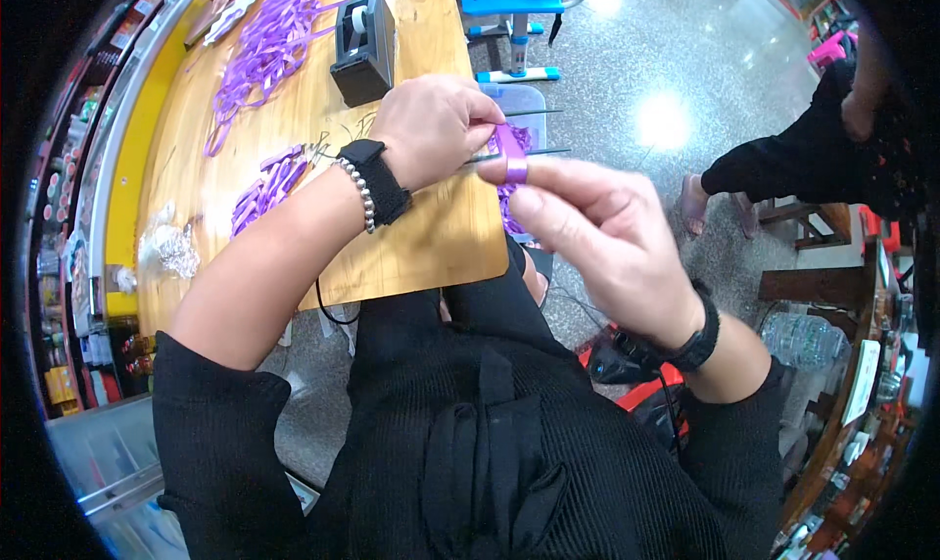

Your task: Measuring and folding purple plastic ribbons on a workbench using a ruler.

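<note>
A short purple satin ribbon point(511, 144) stretches between my two hands at the table's right edge. My left hand point(426, 129) is closed, its fingertips pinching the ribbon's upper end. The ribbon's lower part lies over the index finger of my right hand point(617, 237), whose thumb is bent just below it. Two thin dark rods point(550, 151) stick out to the right beside the ribbon; their other ends are hidden behind my hands. Beneath sits a clear plastic bin point(529, 98) with purple ribbon pieces in it, partly covered by my hands.
A black tape dispenser point(364, 56) stands on the wooden table point(431, 256). Long purple ribbons point(269, 46) heap at the far left; cut ribbon pieces point(266, 190) and dark twist wires point(338, 134) lie nearer. A person point(783, 159) is at the right. A blue chair point(509, 2) stands beyond.
</note>
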Motion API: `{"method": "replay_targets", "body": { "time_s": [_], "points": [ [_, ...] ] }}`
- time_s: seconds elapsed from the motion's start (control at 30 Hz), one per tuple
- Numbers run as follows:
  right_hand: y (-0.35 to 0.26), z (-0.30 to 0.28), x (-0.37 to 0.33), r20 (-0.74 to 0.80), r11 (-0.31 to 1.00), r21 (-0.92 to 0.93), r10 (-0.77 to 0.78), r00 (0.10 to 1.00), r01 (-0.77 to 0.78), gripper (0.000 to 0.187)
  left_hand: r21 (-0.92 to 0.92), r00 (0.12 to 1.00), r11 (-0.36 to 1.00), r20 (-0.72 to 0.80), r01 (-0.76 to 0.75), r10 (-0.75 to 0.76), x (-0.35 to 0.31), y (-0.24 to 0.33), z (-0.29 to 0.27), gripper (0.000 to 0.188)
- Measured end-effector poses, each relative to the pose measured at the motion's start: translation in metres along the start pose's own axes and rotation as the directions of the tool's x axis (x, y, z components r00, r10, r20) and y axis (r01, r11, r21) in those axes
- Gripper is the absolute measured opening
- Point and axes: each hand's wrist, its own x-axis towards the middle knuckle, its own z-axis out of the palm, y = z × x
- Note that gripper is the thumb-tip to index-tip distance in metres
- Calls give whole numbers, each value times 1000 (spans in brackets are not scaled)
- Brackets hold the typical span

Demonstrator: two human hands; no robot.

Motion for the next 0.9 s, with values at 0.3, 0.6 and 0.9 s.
{"method": "replay_targets", "body": {
  "time_s": [0.3, 0.6, 0.9],
  "points": [
    [25, 15, -40, -74, 956, 216, 221, 972, -201, 30, 95, 992, 990, -66, -104, 111, -31, 29, -3, 17],
    [46, 1, -51, 44, 929, 216, 297, 954, -300, 27, 33, 998, 997, 18, -66, 65, -50, 47, -3, 26],
    [67, 7, -57, 19, 938, 182, 298, 954, -296, 23, 131, 997, 989, 29, -69, 66, -53, 48, 0, 29]
  ]
}}
